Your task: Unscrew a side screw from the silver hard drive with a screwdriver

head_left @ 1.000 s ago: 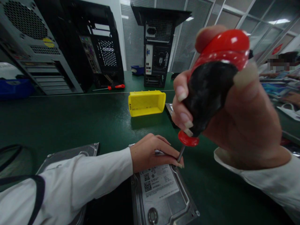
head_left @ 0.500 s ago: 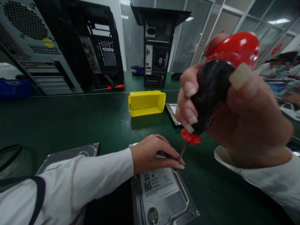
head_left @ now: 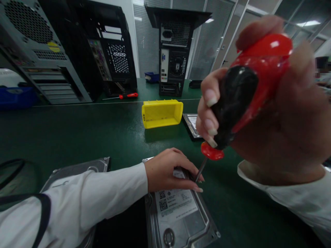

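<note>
A silver hard drive (head_left: 181, 220) with a white label lies on the green table in front of me. My left hand (head_left: 172, 170) rests across its upper part, thumb and fingers spread on either side of a screwdriver's tip. My right hand (head_left: 281, 113), raised close to the camera, is wrapped round the red and black handle of that screwdriver (head_left: 236, 100). Its thin shaft slants down to the drive's right edge, between my left thumb and forefinger. The exact contact point of the tip is hidden by the fingers.
A second hard drive (head_left: 77, 172) lies partly under my left forearm, another drive (head_left: 191, 125) behind my right hand. A yellow bin (head_left: 162, 115) stands mid-table. Behind are computer cases (head_left: 172, 58), a second screwdriver (head_left: 128, 95) and a blue bin (head_left: 18, 98).
My left thumb has moved down, away from the forefinger, widening the gap around the screwdriver's tip. My right hand has turned on the handle, its thumb shifting up and to the right.
</note>
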### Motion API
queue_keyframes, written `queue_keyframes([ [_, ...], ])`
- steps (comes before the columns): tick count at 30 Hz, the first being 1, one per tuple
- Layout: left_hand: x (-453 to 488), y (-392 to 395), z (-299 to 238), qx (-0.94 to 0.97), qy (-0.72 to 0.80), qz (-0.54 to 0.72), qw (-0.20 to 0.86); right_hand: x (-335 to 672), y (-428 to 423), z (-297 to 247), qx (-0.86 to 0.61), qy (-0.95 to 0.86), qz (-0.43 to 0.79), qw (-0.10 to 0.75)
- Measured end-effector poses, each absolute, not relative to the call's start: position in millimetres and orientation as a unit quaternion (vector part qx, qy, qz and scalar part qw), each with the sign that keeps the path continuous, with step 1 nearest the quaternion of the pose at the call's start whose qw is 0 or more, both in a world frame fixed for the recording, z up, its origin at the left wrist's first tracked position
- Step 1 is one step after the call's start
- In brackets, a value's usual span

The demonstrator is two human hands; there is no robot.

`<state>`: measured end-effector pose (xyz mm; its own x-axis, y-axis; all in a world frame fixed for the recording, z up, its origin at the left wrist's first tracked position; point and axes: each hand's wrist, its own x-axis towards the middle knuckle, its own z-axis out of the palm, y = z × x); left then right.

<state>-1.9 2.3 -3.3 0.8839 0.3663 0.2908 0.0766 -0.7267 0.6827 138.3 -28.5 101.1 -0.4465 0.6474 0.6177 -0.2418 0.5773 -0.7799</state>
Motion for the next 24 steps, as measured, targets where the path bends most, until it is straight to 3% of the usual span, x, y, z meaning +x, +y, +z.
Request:
queue_keyframes([
  [24,-5.0,4.6,-4.1,0.920,0.136,0.184,0.318,146.4,-28.2,104.0,-0.117,-0.767,0.420,0.471],
])
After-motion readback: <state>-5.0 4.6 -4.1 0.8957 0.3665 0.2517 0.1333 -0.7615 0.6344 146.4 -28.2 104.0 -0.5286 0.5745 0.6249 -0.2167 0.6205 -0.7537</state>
